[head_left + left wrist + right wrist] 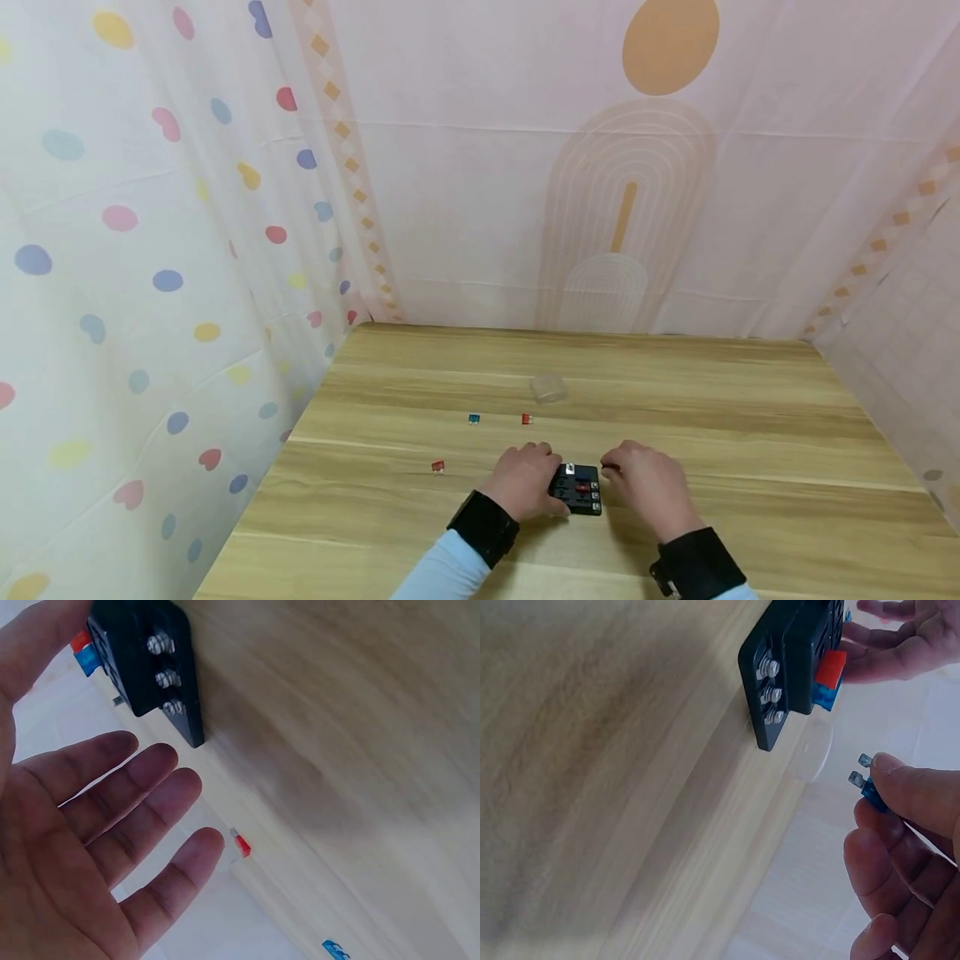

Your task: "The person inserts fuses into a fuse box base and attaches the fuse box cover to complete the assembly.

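A black fuse block (576, 490) with a row of silver screws (169, 677) lies on the table. A red blade fuse (831, 670) and a blue blade fuse (824, 697) sit in it. My left hand (525, 481) is at the block's left side, its thumb touching the block and its other fingers straight and spread in the left wrist view. Just right of the block, my right hand (651, 486) pinches another blue blade fuse (874, 796) between thumb and forefinger. Its two metal prongs point toward the block, with a gap between them.
Loose on the wooden table (360, 517) lie a red fuse (438, 467) at the left, a blue fuse (474, 419) and a second red fuse (527, 419) farther back. A clear plastic cover (549, 387) stands behind them. Patterned curtains (465, 208) hang around the table.
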Motion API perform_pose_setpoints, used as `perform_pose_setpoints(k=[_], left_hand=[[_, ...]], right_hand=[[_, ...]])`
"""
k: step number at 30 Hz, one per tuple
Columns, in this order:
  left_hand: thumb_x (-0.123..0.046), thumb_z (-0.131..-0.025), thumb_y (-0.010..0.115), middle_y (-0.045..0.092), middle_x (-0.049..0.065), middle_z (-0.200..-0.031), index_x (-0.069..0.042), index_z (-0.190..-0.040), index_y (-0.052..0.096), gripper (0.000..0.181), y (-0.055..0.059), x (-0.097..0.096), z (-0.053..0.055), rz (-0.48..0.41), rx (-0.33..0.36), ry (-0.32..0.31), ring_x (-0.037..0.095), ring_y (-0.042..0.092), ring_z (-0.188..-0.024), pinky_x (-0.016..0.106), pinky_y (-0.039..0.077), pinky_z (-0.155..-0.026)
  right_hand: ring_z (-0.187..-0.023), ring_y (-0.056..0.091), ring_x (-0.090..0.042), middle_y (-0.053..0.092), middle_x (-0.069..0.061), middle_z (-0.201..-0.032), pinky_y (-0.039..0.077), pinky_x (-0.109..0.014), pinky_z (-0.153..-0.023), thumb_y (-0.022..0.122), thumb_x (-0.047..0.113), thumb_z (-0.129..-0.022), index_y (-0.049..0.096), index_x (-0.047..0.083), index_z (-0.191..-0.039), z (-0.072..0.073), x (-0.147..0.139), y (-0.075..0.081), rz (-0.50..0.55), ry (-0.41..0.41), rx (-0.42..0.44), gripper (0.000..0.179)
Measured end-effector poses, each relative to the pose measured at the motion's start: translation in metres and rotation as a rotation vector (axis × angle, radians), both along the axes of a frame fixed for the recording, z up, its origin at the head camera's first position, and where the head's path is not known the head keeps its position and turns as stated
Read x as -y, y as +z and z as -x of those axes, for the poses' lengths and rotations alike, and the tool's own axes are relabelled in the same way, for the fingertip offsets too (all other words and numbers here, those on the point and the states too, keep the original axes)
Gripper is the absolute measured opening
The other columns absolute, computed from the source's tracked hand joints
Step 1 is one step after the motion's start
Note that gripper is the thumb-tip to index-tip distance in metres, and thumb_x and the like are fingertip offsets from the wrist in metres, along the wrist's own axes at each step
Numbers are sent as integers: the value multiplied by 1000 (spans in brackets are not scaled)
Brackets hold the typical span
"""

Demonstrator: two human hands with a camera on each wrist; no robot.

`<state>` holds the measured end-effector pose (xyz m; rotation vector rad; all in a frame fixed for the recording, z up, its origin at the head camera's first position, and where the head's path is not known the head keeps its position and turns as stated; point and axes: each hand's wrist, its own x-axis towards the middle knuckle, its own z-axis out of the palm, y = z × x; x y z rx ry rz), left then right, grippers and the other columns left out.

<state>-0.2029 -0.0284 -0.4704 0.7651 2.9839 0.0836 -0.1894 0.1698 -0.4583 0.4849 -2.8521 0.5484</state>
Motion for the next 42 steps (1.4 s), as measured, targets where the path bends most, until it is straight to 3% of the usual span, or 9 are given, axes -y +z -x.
perform_pose_setpoints(k=[6,14,21,32,42], left_hand=[[-55,-70,85,61,-3,-95,-15,-108,70,58,-1,-2,0,-15,11,-19,12,54,-81,30,47,-70],[-53,-71,85,60,-3,-92,-13,-108,72,56,-7,-2,0,-7,-33,-58,11,55,-80,29,47,-67],[-53,-72,84,60,-3,-91,-14,-107,73,54,-9,-3,1,4,-64,-85,11,56,-80,29,48,-67],[-50,-73,85,59,-3,-89,-12,-101,74,49,-11,-4,3,12,-38,-82,11,54,-78,28,47,-67],[-50,-74,84,60,-2,-89,-12,-98,74,47,-9,-6,3,30,-34,-81,12,54,-77,28,47,-67]], right_hand=[[-65,57,-9,64,6,-77,48,-33,-57,82,11,-80,77,15,-84,-2,3,0,-8,-3,6,8],[-65,55,-8,62,7,-77,46,-33,-58,82,11,-80,77,15,-85,-5,5,2,11,0,40,8],[-65,57,-9,63,7,-77,47,-33,-60,82,10,-79,77,15,-84,-7,5,3,2,26,6,9],[-66,59,-8,62,9,-76,46,-29,-58,83,9,-78,77,15,-84,-9,8,5,-40,71,-47,10],[-62,55,-7,59,11,-72,43,-26,-55,82,8,-78,77,17,-81,-11,13,1,-91,131,-33,10]])
